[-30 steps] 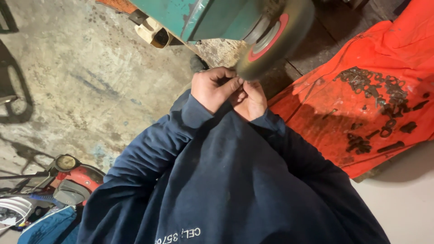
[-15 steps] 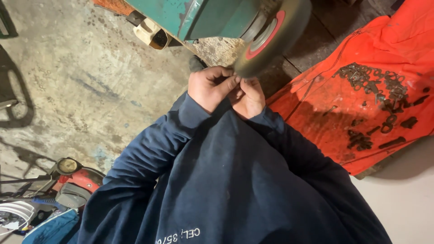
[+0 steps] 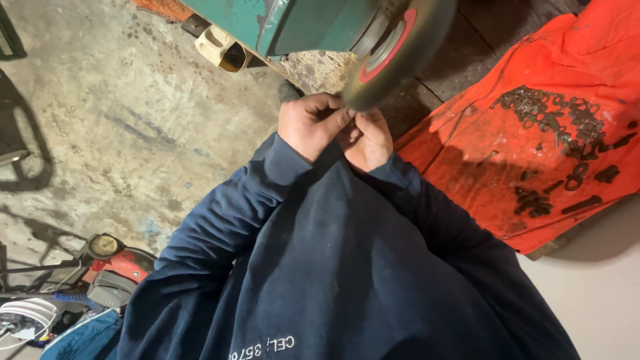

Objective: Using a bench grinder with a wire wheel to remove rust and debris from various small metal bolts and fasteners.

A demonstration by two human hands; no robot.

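My left hand (image 3: 312,125) and my right hand (image 3: 369,140) are pressed together in front of my chest, fingertips pinched on a small part that the fingers hide. They hold it against the lower edge of a blurred, spinning grey wheel with a red hub (image 3: 393,47). The wheel sits on a green bench machine (image 3: 300,23) at the top of the view. My dark blue sleeves and sweatshirt (image 3: 347,267) fill the lower half.
An orange cloth (image 3: 480,153) lies to the right, with several dark metal pieces (image 3: 553,120) scattered on it. Stained concrete floor (image 3: 120,133) spreads to the left. A red and black tool (image 3: 110,267) and blue items lie at the lower left.
Both hands stay pinched together at the wheel's edge; the view has shifted only slightly.
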